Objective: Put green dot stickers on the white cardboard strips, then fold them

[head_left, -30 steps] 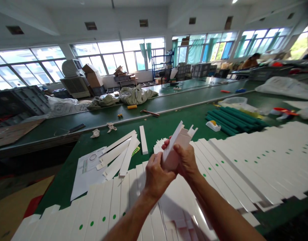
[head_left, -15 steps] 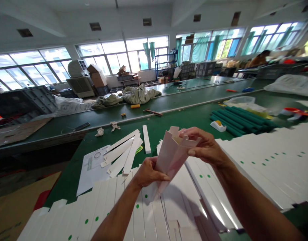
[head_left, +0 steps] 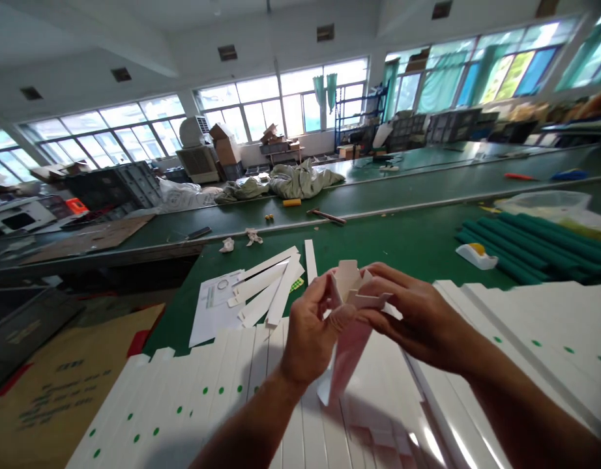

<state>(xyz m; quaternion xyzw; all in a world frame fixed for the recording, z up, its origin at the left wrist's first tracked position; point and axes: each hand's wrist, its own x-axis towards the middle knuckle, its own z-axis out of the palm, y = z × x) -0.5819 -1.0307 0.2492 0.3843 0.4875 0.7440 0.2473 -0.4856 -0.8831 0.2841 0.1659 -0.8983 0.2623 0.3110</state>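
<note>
Between my hands stands a white cardboard box (head_left: 350,352), its upper end open with the flaps sticking out. My left hand (head_left: 313,329) is closed round the near left side of that open end, thumb on the front wall. On the other side my right hand (head_left: 408,312) grips the right edge and a flap, some fingertips hidden behind the cardboard. Below the box lie many long flat white cartons (head_left: 261,365) side by side, several marked with green dots.
Left of my hands lie loose white strips (head_left: 276,286) and a printed sheet (head_left: 215,306). A tape dispenser (head_left: 476,256) and dark green rolls (head_left: 530,244) lie to the right. Farther back are a stick-like tool (head_left: 330,217) and crumpled sacking (head_left: 300,181). A brown carton (head_left: 70,384) is at lower left.
My left hand has moved up from the box's lower side to its open end, beside my right hand. The box is more upright, and the view has turned left.
</note>
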